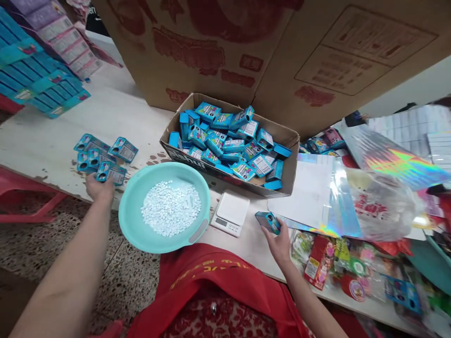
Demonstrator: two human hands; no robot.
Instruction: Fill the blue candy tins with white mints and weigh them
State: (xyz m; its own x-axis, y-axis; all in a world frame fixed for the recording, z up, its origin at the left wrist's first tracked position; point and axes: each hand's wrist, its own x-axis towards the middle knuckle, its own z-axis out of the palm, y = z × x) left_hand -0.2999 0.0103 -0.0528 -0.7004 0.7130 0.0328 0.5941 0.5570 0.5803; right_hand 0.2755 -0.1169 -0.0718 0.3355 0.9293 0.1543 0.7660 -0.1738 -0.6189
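Observation:
My left hand [101, 188] is at the table's left part, its fingers closed round the lower end of a small blue box [112, 172]. Several similar blue boxes [123, 149] lie just beyond it. My right hand [279, 239] grips another small blue box [268, 222], right of a white digital scale [231, 212]. Between my hands, a mint-green basin [130, 206] holds many small whitish pieces [171, 208]. Behind the scale, an open cardboard tray [293, 162] is filled with blue boxes [232, 145].
A large cardboard carton [268, 51] stands behind the tray. Stacked blue packs [38, 65] are at far left. Holographic sheets [331, 197], a plastic bag [380, 206] and colourful packets [319, 263] crowd the right. A red stool [31, 211] is beside the table.

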